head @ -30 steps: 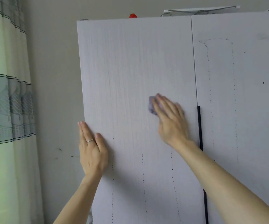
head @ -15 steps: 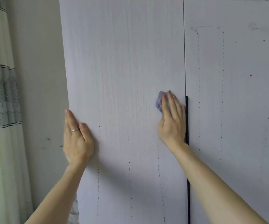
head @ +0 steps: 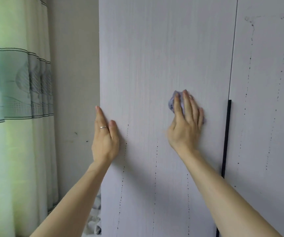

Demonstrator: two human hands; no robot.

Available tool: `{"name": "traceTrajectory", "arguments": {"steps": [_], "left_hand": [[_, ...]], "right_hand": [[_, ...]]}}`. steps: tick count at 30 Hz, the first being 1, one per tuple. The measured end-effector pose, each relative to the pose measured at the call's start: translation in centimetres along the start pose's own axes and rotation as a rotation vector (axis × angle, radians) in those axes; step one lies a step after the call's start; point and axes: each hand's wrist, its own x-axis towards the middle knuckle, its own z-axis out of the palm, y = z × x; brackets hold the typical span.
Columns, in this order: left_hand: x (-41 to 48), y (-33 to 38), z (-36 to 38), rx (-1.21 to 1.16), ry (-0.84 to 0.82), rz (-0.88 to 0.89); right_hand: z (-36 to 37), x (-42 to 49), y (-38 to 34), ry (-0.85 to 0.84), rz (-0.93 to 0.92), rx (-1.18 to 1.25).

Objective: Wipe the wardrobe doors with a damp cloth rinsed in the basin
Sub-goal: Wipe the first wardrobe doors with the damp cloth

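Two pale wood-grain wardrobe doors fill the view: the left door [head: 154, 57] and the right door [head: 266, 117], with a black vertical handle [head: 226, 137] at the seam. My right hand [head: 187, 124] presses a small lilac cloth [head: 171, 101] flat against the left door with straight fingers, a little left of the handle; most of the cloth is hidden under the palm. My left hand [head: 104, 139], wearing a ring, lies flat on the left door's outer edge. Dotted dark drip marks run down both doors below and beside the hands.
A green patterned curtain [head: 9, 100] hangs at the left, with a strip of bare wall [head: 76, 82] between it and the wardrobe. Crumpled pale fabric [head: 95, 224] lies low beside the wardrobe's left edge.
My right hand slid the cloth right to the handle, then back left across the left door. My left hand stayed flat on the door edge. The view dropped below the wardrobe top.
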Motion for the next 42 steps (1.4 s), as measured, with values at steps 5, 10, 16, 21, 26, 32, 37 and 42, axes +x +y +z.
{"name": "traceTrajectory", "arguments": {"steps": [5,10,16,21,26,32,37,42], "left_hand": [[-1.6,-1.3,-1.5,-0.052,-0.134,-0.134],[-2.8,-3.7,-3.6,0.010,-0.269,-0.185],[-2.5,-4.9,-5.1,-0.123,-0.355,-0.237],[-2.1,-5.3,-6.4,-0.111,-0.425,-0.196],[-2.4,-6.0,-7.8,-0.125,-0.512,-0.171],[-3.0,-7.0,-7.4,-0.199,-0.476,-0.213],[-4.0,-8.4,-7.5,-0.092,-0.519,-0.165],[-4.4,-9.2,-7.4,-0.014,-0.535,-0.126]], "right_hand": [[2.2,-9.4,-4.7,-0.229,-0.489,0.012],[1.8,-5.4,-3.5,-0.295,-0.652,-0.051],[2.6,2.6,-7.5,-0.143,-0.237,-0.001],[2.9,-6.6,-7.6,-0.268,-0.580,-0.048],[2.1,-2.2,-6.3,-0.385,-0.843,-0.136],[3.3,3.5,-11.4,-0.204,-0.328,-0.075],[3.7,-7.5,-11.2,-0.355,-0.711,-0.088],[4.5,-0.7,-11.8,-0.349,-0.793,-0.146]]}}
